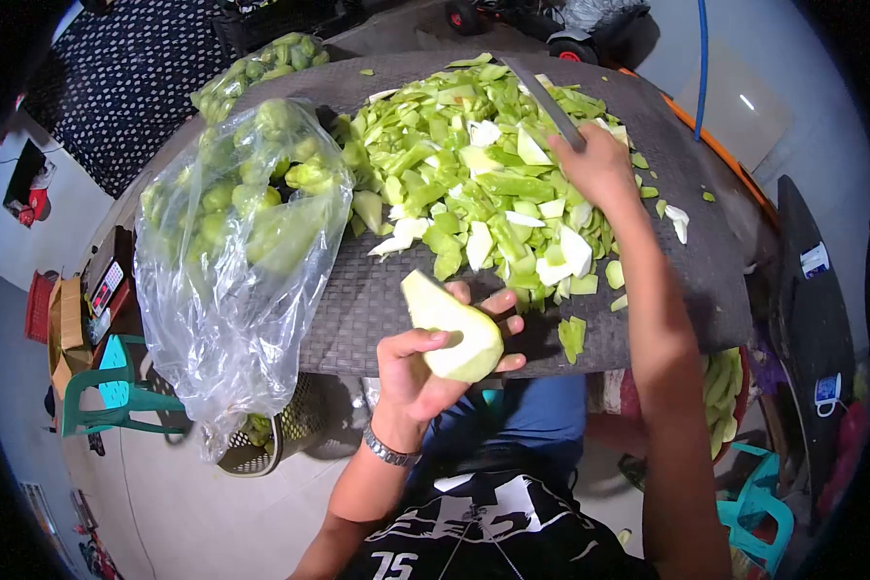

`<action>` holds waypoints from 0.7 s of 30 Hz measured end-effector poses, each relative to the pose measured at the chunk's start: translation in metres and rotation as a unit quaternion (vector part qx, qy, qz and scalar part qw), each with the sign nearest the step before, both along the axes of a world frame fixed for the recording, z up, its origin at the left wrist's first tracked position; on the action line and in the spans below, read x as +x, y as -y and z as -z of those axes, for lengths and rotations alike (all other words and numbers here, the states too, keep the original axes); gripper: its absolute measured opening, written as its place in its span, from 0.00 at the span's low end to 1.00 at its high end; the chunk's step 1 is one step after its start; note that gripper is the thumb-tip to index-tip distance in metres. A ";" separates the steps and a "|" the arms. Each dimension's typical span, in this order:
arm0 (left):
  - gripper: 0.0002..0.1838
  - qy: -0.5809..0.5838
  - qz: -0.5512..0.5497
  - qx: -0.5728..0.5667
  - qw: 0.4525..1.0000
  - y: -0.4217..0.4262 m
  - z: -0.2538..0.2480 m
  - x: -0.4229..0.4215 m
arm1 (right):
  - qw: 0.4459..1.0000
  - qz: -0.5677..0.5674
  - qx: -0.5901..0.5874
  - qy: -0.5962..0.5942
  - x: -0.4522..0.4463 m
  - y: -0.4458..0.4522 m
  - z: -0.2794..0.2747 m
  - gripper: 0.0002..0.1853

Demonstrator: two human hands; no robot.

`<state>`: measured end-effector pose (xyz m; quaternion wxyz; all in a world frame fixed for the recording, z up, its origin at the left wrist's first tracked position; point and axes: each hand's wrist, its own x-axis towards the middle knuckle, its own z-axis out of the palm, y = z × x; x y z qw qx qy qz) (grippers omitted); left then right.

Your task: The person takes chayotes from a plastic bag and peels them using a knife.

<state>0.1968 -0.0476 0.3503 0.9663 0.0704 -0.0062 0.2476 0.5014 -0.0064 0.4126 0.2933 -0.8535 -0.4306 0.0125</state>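
A peeled pale-green chayote (451, 333) rests in my left hand (412, 375), its narrow end pointing up and away from me. The thumb presses on its near side while the other fingers support it from behind. My right hand (601, 169) grips a knife (548, 104) by the handle, which the fingers hide; the blade points away over the pile. Beneath it spreads a large heap of green peels and pale trimmings (498, 184) on the dark woven tabletop (343, 329). The knife and the chayote are well apart.
A clear plastic bag (246, 280) of whole chayotes lies on the table's left, hanging over the edge. Another bag (261, 72) sits behind it. Below are a basket (300, 425), a green plastic chair (116, 387) and, at right, a container of peeled-looking pieces (720, 387).
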 end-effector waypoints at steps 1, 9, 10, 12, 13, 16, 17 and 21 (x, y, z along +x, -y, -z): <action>0.27 -0.007 0.014 0.013 1.000 0.000 0.006 -0.001 | 0.999 -0.020 0.033 -0.011 -0.013 0.018 -0.002 0.25; 0.28 -0.175 0.068 0.206 0.960 0.018 0.010 0.002 | 0.937 -0.309 -0.028 0.159 -0.112 0.149 -0.009 0.42; 0.27 -0.202 0.059 0.209 0.955 0.024 0.001 0.002 | 0.926 -0.331 -0.035 0.181 -0.116 0.150 -0.012 0.43; 0.29 -0.259 0.076 0.184 0.945 0.026 -0.006 0.006 | 0.899 -0.370 -0.046 0.227 -0.121 0.150 -0.019 0.44; 0.29 -0.243 0.090 0.166 0.952 0.023 -0.004 0.006 | 0.897 -0.370 -0.079 0.229 -0.120 0.148 -0.025 0.43; 0.31 -0.195 0.095 0.092 0.972 0.013 0.003 0.003 | 0.898 -0.368 -0.039 0.239 -0.119 0.150 -0.038 0.40; 0.31 -0.169 0.095 0.066 0.979 0.005 0.009 -0.004 | 0.915 -0.372 -0.008 0.155 -0.117 0.158 -0.039 0.42; 0.34 -0.151 0.026 -0.005 0.988 -0.023 0.015 -0.045 | 0.981 -0.161 0.026 0.108 -0.094 0.213 -0.010 0.54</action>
